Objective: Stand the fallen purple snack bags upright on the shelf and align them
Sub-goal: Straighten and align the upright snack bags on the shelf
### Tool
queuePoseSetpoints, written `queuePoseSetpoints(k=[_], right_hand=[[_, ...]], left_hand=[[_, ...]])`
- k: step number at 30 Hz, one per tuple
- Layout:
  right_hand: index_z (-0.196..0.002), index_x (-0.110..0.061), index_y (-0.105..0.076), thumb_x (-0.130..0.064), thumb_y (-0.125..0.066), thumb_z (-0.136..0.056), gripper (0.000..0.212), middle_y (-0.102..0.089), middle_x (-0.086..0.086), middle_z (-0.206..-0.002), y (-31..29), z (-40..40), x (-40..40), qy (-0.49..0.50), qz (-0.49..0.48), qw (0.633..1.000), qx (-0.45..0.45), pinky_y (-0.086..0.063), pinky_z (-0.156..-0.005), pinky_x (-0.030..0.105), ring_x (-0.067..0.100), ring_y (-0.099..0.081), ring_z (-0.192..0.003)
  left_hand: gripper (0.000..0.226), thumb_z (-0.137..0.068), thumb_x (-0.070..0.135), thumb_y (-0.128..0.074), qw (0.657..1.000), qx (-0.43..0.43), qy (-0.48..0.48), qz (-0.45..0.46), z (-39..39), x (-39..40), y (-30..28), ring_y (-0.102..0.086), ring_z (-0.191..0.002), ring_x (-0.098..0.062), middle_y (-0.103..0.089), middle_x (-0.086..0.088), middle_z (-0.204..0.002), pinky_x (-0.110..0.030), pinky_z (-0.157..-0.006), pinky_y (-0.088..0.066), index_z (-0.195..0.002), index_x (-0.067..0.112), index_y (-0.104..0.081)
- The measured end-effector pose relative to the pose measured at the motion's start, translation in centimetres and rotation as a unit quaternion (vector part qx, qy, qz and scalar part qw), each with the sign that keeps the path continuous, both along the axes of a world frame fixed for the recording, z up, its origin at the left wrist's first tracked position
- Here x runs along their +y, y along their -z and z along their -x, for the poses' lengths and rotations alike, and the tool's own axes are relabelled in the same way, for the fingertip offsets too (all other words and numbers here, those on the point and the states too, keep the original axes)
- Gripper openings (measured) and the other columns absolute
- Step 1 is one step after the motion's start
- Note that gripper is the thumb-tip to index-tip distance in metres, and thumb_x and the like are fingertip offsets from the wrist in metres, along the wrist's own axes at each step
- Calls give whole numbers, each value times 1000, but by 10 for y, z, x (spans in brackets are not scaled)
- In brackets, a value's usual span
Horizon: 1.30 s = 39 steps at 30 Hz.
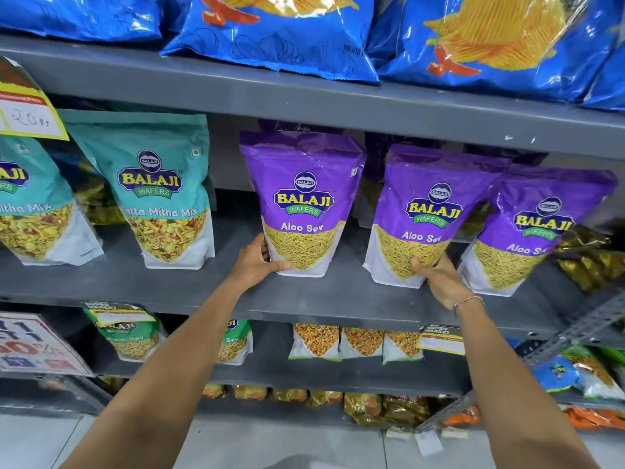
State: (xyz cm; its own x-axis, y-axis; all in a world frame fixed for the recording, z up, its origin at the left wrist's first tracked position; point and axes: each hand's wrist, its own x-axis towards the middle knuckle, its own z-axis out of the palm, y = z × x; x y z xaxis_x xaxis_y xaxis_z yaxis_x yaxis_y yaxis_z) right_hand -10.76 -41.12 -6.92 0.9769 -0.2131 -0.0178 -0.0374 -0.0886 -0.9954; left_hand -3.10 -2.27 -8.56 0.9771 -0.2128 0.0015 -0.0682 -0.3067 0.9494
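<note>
Three purple Aloo Sev bags stand upright on the grey middle shelf [203, 282]. My left hand [258, 262] grips the lower left corner of the left purple bag [302, 184]. My right hand [436, 277] holds the bottom right of the middle purple bag [429, 198], which leans slightly to the right. The right purple bag [537, 214] stands just beside it, tilted and partly overlapped by the middle one. More purple bags show dimly behind this front row.
Two teal Khatta Mitha Mix bags [159, 184] stand left of the purple ones. Blue chip bags [280, 32] lie on the shelf above. A yellow price tag [28, 106] hangs at far left. Dark green packets [595, 255] lie at right. Lower shelves hold smaller snack packs [316, 340].
</note>
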Motion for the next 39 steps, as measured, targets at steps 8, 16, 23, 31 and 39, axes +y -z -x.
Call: queuePoseSetpoints(k=[8, 16, 23, 31, 39], right_hand=[[-126, -20, -50, 1, -67, -78, 55, -67, -3, -117, -2, -9, 4, -55, -37, 998, 7, -46, -101, 38, 22, -60, -112], [-131, -20, -48, -26, -84, -63, 77, -65, 1, -124, -7, -7, 6, -82, -37, 996, 8, -51, -97, 32, 20, -60, -117], [-120, -29, -53, -44, -90, -48, 83, -70, -8, -114, -11, -4, 9, -74, -29, 997, -7, -55, -83, 19, 11, -64, -109], [-117, 2, -44, -21, -49, -96, 31, -56, -7, -101, -11, 17, -1, 104, 164, 980, -53, -45, -85, 32, -5, -55, -82], [-96, -5, -60, -14, -49, -96, 14, -63, 9, -96, -15, 42, -41, 95, 249, 957, -113, -40, -76, 24, -1, -55, -78]], left_hand=[[70, -59, 26, -87, 1000, 6, -8, 2, 0, -3, -2, -60, -111, -18, -62, -1, -124, -43, -98, -49, -118, 20, -50], [69, -61, 22, -86, 999, 1, -1, 47, 3, -7, 1, -58, -114, -15, -60, 3, -123, -36, -96, -49, -119, 25, -48], [79, -65, 28, -84, 999, 4, -6, 46, 16, -9, 4, -54, -116, -9, -53, 4, -132, -27, -93, -48, -129, 25, -37], [20, -81, 16, -70, 953, -225, -201, -15, 88, -78, -9, -54, -69, 3, -54, 14, -80, -13, -60, -37, -88, 24, -54], [101, -73, 27, -78, 985, -162, -56, -23, 104, -208, -16, -14, -138, -13, -18, -5, -147, -11, -109, -8, -145, 1, -11]])
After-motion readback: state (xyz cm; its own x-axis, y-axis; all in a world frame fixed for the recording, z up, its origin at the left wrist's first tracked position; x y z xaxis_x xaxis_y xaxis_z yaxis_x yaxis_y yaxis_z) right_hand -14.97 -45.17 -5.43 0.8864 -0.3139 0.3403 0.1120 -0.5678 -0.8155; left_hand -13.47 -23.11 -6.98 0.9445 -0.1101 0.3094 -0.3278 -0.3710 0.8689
